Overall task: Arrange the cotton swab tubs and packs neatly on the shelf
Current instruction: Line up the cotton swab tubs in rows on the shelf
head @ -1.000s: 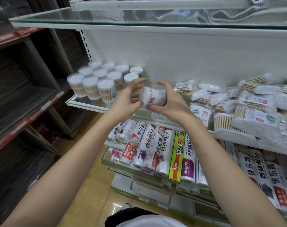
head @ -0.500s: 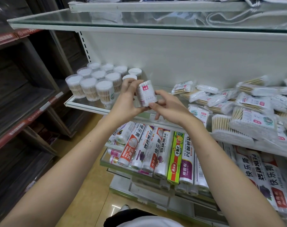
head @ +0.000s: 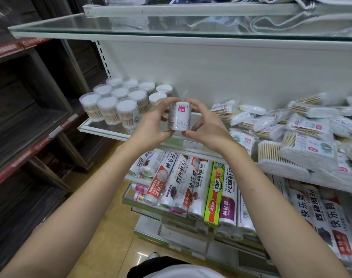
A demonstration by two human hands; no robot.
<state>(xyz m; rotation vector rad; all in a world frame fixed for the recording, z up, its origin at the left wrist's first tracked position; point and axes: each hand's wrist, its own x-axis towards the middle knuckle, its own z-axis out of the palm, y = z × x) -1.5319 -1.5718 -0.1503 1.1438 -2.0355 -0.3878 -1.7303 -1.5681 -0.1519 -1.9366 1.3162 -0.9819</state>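
A round cotton swab tub (head: 179, 116) with a pink label stands upright in the air just above the front of the glass shelf (head: 102, 128). My left hand (head: 151, 125) grips its left side and my right hand (head: 208, 127) holds its right side, thumb under the base. Several tubs (head: 118, 103) stand in tidy rows at the shelf's left end, just left of the held tub. Flat swab packs (head: 303, 133) lie in a loose heap on the right half of the shelf.
A glass shelf (head: 171, 29) hangs overhead. Below, rolls and boxes of plastic wrap (head: 191, 185) fill a lower shelf. Dark wooden shelving (head: 26, 117) stands at the left. The white back panel (head: 211, 73) closes the shelf behind.
The tub lay on its side between both hands a second ago; it has been turned upright, label facing me, and my right hand has come up beside it.
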